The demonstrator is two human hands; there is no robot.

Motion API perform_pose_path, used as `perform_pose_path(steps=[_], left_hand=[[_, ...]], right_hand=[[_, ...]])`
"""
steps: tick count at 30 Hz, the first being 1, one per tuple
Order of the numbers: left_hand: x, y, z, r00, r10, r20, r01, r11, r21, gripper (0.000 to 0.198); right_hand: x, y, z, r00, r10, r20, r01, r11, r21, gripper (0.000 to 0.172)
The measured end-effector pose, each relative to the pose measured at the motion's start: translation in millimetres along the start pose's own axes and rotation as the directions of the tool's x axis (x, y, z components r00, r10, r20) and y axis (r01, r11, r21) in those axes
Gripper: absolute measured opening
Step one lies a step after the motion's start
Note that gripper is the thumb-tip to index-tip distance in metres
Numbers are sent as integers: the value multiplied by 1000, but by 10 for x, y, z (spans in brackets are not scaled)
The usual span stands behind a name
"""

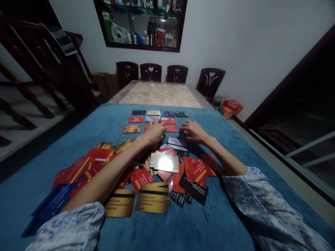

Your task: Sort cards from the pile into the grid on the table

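Left hand [155, 130] curls at card stacks [172, 129], right hand [193, 131] half-curled; grips unclear. Glossy cards [164, 163] behind both, on plush cloth [183, 228].

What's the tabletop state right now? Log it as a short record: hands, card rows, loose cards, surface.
left hand: over the card rows; grip unclear
right hand: just right of the front row, curled; grip unclear
back row, left to right: black card, pale gold card, dark blue card, second black card
front row, left end: gold card
loose cards: overlapping heap nearer the person; red, gold, blue, black and pale
surface: blue cloth covering the near part of the table
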State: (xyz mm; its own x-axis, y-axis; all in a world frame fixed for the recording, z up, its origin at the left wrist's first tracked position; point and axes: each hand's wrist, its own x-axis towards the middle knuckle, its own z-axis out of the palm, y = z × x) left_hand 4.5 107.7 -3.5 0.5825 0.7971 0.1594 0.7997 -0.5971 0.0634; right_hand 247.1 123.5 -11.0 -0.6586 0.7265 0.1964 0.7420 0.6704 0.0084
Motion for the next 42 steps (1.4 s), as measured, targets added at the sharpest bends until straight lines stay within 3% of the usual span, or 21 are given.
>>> perform_pose_path(steps=[8,13,21,31,42], left_hand=[[-49,317,-18,996,67,55,-65,997,-48,34],[-71,406,26,990,100,98,-94,994,-57,34],[-69,390,122,982,121,146,-109,990,-88,29],[-69,315,205,984,135,114,-117,981,-154,27],[-49,310,226,988,105,111,-86,983,-164,22]], right_hand=[[-167,-21,-41,999,-41,18,40,998,47,18],[-209,-63,-68,998,-46,49,43,997,71,19],[-249,-107,-62,990,-55,129,43,995,95,21],[-278,-91,-50,974,-67,216,40,991,127,29],[-283,-70,-31,977,-56,204,24,988,156,33]])
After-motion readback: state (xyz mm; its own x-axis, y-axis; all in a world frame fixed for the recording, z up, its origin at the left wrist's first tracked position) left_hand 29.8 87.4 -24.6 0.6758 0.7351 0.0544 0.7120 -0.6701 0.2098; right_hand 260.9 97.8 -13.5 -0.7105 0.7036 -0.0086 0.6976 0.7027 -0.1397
